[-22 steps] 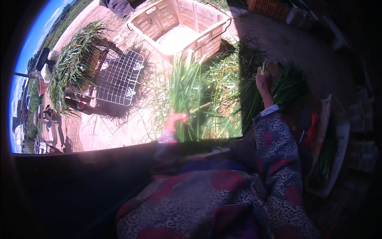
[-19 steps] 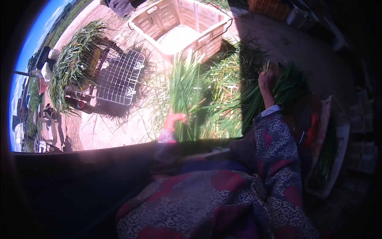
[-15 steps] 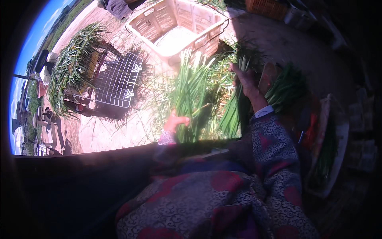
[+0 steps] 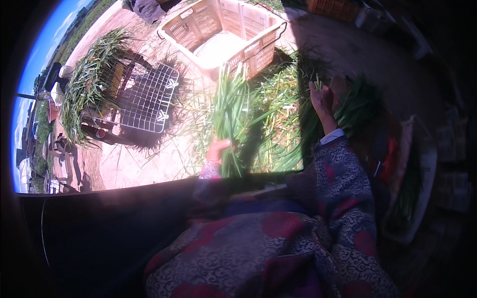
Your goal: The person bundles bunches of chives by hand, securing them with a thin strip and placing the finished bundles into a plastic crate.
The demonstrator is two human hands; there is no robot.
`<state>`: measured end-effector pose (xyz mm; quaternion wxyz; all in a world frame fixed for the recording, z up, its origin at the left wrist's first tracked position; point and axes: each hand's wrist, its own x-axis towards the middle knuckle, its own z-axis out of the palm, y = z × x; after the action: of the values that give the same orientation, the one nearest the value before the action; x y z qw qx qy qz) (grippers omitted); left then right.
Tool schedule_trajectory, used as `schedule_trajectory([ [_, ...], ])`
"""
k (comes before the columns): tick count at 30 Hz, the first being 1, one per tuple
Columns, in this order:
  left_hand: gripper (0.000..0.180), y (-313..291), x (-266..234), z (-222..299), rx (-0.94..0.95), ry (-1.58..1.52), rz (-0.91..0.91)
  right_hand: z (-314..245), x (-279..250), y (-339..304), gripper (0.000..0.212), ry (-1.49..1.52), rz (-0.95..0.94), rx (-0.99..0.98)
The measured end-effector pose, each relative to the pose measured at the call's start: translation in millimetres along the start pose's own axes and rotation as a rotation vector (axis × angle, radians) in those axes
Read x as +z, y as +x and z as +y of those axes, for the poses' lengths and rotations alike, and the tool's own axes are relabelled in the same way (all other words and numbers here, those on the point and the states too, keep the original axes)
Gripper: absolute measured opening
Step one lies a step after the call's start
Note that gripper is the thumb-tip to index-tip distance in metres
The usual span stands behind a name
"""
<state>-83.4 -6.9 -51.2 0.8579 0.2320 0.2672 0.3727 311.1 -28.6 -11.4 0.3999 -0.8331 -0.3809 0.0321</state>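
My left hand (image 4: 216, 150) is closed round the lower, leafy part of a bunch of long green stalks (image 4: 232, 107). The bunch stands nearly upright in the sunlight, its pale stem ends toward the basket. Over in the shade, my right hand (image 4: 323, 99) is closed with pale stem ends (image 4: 318, 82) poking out above its fingers. Green leaves trail below that hand, partly lost in shadow. Between my hands lies a heap of loose green and yellowed leaves (image 4: 278, 114).
Beyond my hands stands a pale plastic basket (image 4: 198, 64). A wire rack (image 4: 144, 97) at left carries cut leaves (image 4: 82, 94). A dark green bundle (image 4: 360, 107) lies right of my right hand, with a white crate (image 4: 422, 198) nearer me. An orange crate (image 4: 333, 9) stands far right.
My right hand has moved right and slightly nearer me, with fewer stem ends showing above it. The bunch in my left hand has shifted left and looks narrower.
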Motion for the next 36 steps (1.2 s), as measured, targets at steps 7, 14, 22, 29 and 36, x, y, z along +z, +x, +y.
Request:
schedule_trajectory([
  [7, 0.044, -0.9, 14.9, 6.3, 0.028, 0.104, 0.117, -26.0, -27.8, 3.8, 0.041, 0.16, -0.129, -0.076],
  [14, 0.041, 15.0, 5.4, -0.9, 0.079, 0.16, 0.082, -67.9, -23.6, -22.7, 0.031, 0.447, -0.678, -0.017],
  [22, 0.05, 27.5, 69.1, -16.9, 0.031, 0.252, -0.031, -92.2, 14.7, -72.7, 0.024, 0.692, -1.134, -0.054],
  [29, 0.042, 25.5, 43.3, -26.2, -0.051, 0.117, -0.039, -68.4, 8.2, -49.6, 0.021, 0.585, -1.023, -0.032],
  [36, 0.04, 26.6, 67.8, -26.0, -0.057, 0.137, -0.004, -89.9, 12.4, -71.9, 0.022, 0.531, -1.179, -0.022],
])
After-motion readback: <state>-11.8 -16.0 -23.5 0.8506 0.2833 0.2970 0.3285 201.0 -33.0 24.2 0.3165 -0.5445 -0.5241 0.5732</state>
